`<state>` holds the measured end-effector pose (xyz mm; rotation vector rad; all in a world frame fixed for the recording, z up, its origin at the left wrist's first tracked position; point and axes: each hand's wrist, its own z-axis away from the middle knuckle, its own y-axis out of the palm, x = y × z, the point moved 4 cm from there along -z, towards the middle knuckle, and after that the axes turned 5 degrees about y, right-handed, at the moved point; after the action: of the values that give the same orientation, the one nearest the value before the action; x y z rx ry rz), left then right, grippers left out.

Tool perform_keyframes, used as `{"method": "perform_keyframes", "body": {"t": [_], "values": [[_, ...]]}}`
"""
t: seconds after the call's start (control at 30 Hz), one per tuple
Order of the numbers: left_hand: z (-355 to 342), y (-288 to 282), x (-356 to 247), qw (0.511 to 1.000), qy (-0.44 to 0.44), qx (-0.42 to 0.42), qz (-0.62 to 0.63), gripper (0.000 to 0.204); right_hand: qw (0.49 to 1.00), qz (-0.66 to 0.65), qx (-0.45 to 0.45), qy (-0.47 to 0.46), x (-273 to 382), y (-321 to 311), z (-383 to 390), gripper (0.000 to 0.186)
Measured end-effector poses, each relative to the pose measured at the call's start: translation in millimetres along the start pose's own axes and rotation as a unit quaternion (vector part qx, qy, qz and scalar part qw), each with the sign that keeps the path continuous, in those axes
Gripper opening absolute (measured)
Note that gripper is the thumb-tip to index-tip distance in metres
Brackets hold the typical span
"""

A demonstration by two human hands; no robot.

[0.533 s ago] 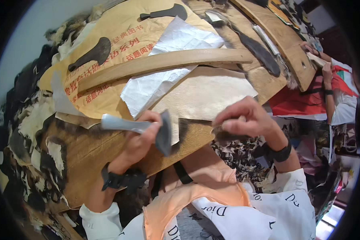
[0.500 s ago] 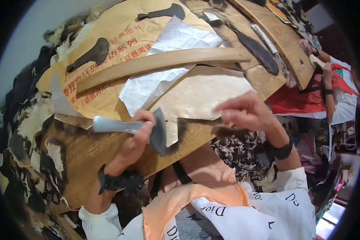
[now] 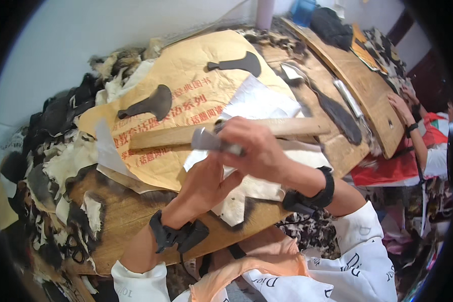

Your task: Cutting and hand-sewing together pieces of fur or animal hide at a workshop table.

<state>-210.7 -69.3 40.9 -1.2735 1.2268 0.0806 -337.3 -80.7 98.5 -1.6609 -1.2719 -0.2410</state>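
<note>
A fan-bladed knife with a silver-grey handle [image 3: 204,139] is in my right hand [image 3: 254,147], whose fingers are closed round it above the table; most of the blade is hidden. My left hand [image 3: 199,185] meets the right from below, its thumb stretched out and its fingertips hidden under the knife and the other hand. Beneath both hands lies a cream pelt [image 3: 233,209], skin side up, dark fur showing at its edge. Behind them a long wooden strip [image 3: 168,137] crosses a white sheet [image 3: 261,99] and a brown paper sheet with red print [image 3: 186,55].
Two dark fan-shaped blades [image 3: 153,102] [image 3: 244,64] rest on the paper. Right of it are a long dark fur piece [image 3: 337,113] and a white rod [image 3: 348,98]. Fur scraps [image 3: 60,166] pile up at the left. Another person's hands [image 3: 401,108] are at the far right board [image 3: 360,83].
My right hand has come left and taken the knife, which my left hand held before. Both hands are now together, further up over the wooden strip. The view has shifted, showing more wall.
</note>
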Motion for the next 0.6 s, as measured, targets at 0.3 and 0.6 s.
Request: {"method": "perform_keyframes", "body": {"t": [0.3,0.6], "values": [[-43.5,-162.0,127.5,0.970,-0.150,-0.155,-0.114,0.026,0.973,0.122,0.155,0.119,-109.0,-2.9,4.4,0.028],[6.7,-281.6,249.7,0.879,-0.364,-0.274,-0.144,0.028,0.936,0.165,0.056,0.305,-248.2,-106.1,-58.5,0.019]]}}
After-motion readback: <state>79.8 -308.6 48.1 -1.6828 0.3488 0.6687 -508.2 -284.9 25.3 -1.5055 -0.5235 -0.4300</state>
